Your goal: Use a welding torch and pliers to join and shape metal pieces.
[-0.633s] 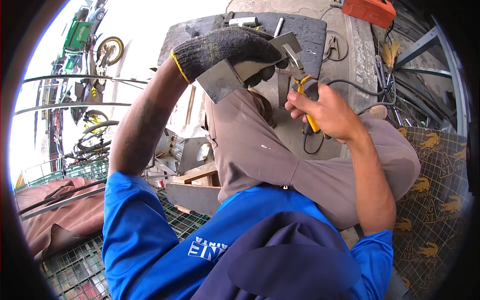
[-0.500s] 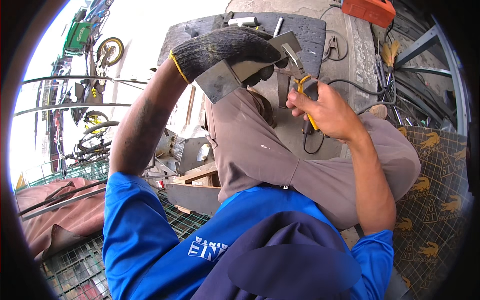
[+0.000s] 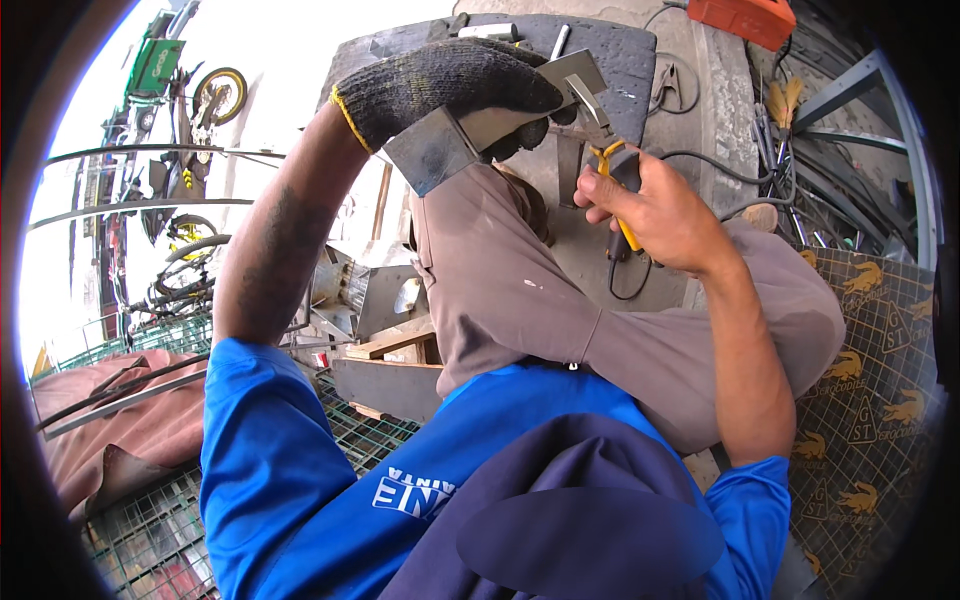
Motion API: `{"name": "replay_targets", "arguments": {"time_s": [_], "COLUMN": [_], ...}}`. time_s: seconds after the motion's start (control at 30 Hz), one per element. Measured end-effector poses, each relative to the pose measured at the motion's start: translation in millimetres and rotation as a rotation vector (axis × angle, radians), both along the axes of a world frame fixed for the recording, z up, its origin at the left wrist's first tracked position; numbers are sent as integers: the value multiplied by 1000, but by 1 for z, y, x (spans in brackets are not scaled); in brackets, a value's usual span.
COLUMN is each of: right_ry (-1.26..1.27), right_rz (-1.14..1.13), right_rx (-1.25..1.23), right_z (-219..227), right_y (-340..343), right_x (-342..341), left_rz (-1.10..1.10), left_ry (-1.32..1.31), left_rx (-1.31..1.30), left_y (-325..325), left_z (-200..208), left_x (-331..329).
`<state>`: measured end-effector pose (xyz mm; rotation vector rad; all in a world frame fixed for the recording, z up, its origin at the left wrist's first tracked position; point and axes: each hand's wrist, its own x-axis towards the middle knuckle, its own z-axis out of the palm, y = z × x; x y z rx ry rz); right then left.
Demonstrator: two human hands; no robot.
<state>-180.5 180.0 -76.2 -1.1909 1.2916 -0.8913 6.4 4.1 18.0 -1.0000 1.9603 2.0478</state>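
Observation:
My left hand (image 3: pixel 455 85), in a dark knit glove with a yellow cuff, grips a bent piece of grey sheet metal (image 3: pixel 434 150). One square flap of the metal faces me on the left; its other end sticks out past the gloved fingers. Bare, my right hand (image 3: pixel 660 215) is closed around a pliers-like hand tool with yellow handles (image 3: pixel 628 235). Its silver jaws (image 3: pixel 588 103) lie against the right end of the metal; whether they grip its edge I cannot tell. Behind the right hand is a black object with a cable, mostly hidden.
A dark, worn work table (image 3: pixel 625 60) stands ahead with a white-headed hammer (image 3: pixel 488 32) on it. An orange box (image 3: pixel 742 18) and cables lie to the far right. Metal offcuts (image 3: pixel 385 295) are beside my left leg. A green wire grid (image 3: pixel 150 535) is at lower left.
Both hands hold the same things as before. The metal and the tool's jaws have tilted slightly, and the tool's handles look a little closer together.

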Motion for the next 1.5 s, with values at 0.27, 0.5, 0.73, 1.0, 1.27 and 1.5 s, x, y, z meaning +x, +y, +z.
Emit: {"name": "replay_targets", "arguments": {"time_s": [0.27,0.5,0.73,1.0,1.27,1.5], "right_ry": [-159,-150,-108,-51,170,269], "right_rz": [-20,-40,-97,-114,-179,-299], "right_rx": [102,63,-3,28,-125,-219], "right_z": [3,3,2,6,-2,-8], "right_y": [3,2,3,1,-1,-4], "right_x": [4,5,12,11,15,22], "left_rz": [43,50,47,38,38,313], "left_ry": [1,-4,-18,-32,-50,26], "left_rx": [-19,-39,-53,-74,-93,-238], "left_y": [-1,-5,3,7,7,4], "left_z": [-1,0,0,3,1,-26], "left_x": [8,8,5,9,2,12]}}
